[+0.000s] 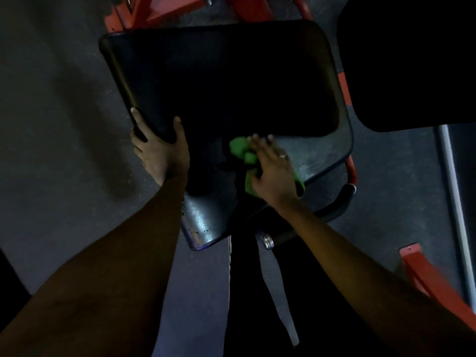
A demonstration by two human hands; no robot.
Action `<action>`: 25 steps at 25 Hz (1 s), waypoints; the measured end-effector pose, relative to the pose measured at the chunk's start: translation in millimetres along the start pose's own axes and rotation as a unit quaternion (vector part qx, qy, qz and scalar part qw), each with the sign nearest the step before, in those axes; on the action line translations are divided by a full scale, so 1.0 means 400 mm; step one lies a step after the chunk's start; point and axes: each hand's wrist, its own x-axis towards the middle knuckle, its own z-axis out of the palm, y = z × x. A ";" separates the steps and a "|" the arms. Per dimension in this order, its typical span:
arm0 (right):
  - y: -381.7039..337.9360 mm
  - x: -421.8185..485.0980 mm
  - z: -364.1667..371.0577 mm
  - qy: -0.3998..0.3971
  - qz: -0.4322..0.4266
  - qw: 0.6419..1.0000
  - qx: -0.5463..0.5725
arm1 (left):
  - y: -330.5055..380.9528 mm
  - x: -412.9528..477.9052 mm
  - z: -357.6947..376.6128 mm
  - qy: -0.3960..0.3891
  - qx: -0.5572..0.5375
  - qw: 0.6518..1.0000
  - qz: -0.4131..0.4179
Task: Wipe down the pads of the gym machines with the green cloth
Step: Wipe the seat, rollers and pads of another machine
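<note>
A large black back pad (221,78) fills the upper middle of the head view. Below it lies a black seat pad (203,222) with a shiny, wet-looking front corner. My left hand (159,150) grips the back pad's lower left corner, thumb on its face. My right hand (273,171) presses the crumpled green cloth (239,148) flat on the seat pad, just under the back pad's lower edge. Part of the cloth shows on both sides of the hand; the rest is hidden beneath the palm.
Red machine frame parts stand at the top (144,11), beside the seat (350,168) and at the lower right (432,276). Another black pad (412,60) fills the upper right, with a grey metal post (453,202) below it. The floor is dark rubber (51,124).
</note>
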 end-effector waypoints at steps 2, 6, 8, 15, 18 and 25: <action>0.012 0.058 -0.017 0.040 0.114 0.992 0.041 | -0.002 -0.002 0.001 0.000 -0.002 1.000 0.000; -0.074 0.003 0.011 0.009 0.067 0.998 -0.007 | -0.002 -0.002 -0.004 -0.003 0.000 1.000 0.000; -0.071 -0.076 0.011 -0.058 -0.055 0.997 -0.024 | 0.002 -0.003 -0.006 -0.007 -0.003 1.000 0.001; 0.025 -0.088 -0.022 -0.113 -0.102 0.988 -0.012 | 0.005 0.000 -0.009 -0.006 -0.003 1.000 -0.004; -0.011 -0.016 -0.008 -0.054 -0.082 0.995 0.017 | 0.002 -0.003 -0.006 -0.010 -0.003 1.000 -0.006; -0.061 -0.036 0.012 -0.062 -0.139 0.988 -0.006 | -0.007 0.003 -0.009 -0.018 -0.013 1.000 -0.006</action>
